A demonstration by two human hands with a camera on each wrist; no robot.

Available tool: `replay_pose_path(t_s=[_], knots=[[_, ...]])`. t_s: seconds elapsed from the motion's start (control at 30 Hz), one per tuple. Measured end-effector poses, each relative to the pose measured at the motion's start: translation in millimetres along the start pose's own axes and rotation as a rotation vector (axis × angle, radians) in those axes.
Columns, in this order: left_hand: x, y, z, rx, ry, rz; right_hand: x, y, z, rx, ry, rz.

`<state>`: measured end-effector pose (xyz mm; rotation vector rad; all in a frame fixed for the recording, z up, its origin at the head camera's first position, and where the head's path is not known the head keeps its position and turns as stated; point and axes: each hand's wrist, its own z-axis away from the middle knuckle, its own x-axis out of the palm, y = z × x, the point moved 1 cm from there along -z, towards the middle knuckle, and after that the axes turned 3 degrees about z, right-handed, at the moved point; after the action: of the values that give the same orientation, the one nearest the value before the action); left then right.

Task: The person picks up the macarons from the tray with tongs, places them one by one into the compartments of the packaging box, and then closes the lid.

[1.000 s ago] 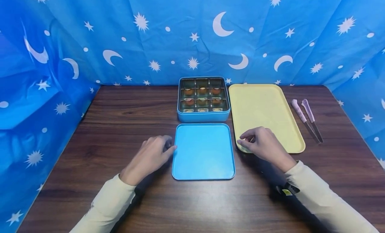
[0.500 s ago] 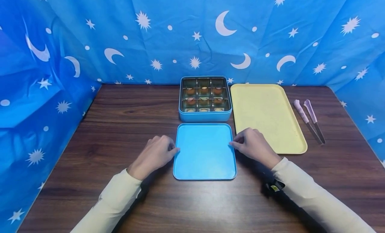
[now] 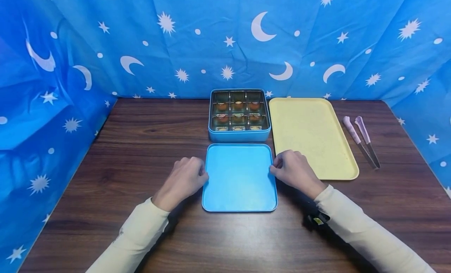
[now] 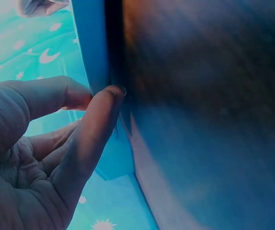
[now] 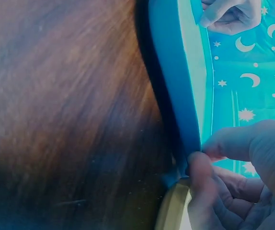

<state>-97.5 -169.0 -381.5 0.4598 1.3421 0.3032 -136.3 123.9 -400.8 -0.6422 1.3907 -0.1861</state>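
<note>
A square blue tin lid (image 3: 239, 179) lies in front of the blue tin box (image 3: 239, 136), its raised rim facing up. At its left edge my left hand (image 3: 183, 181) pinches the rim between thumb and finger, which the left wrist view shows close up on the lid's wall (image 4: 92, 48). My right hand (image 3: 295, 172) pinches the opposite edge, with thumb and fingertip on the lid's side (image 5: 176, 72) in the right wrist view. Inside the uncovered box, a divided insert (image 3: 238, 108) has small round brown and pale pieces in several compartments.
A yellow tray (image 3: 304, 128) stands right of the box, its near left corner behind my right hand. Farther right lie tongs (image 3: 363, 142) with pinkish handles. A blue curtain (image 3: 211, 42) with moons and stars borders the wooden table (image 3: 141, 140) at the back and sides.
My right hand has moved left from the yellow tray's near corner to the lid's right edge. My left hand has closed in on the left edge. Both now grip the lid.
</note>
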Motion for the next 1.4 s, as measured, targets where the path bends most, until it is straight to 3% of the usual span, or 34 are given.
replay_pose_path(t_s=[0.4,0.7,0.97,1.07,1.4], knots=[[-16.8,13.4,18.9,0.058,0.120,0.028,-22,-13,17.3,-0.007,0.080,-0.111],[-33.5,28.5,20.9,0.177,0.372,0.036,-46,-22,18.4,-0.115,0.304,-0.111],[-46.6,41.9,11.0,0.272,0.626,0.057,-63,-31,8.9,-0.192,0.489,-0.136],[-50.7,45.6,6.6,0.289,0.686,0.078,-68,-34,3.5,-0.205,0.535,-0.153],[-57.6,54.5,-5.5,0.277,0.729,0.184,-79,-42,-7.2,-0.195,0.596,-0.266]])
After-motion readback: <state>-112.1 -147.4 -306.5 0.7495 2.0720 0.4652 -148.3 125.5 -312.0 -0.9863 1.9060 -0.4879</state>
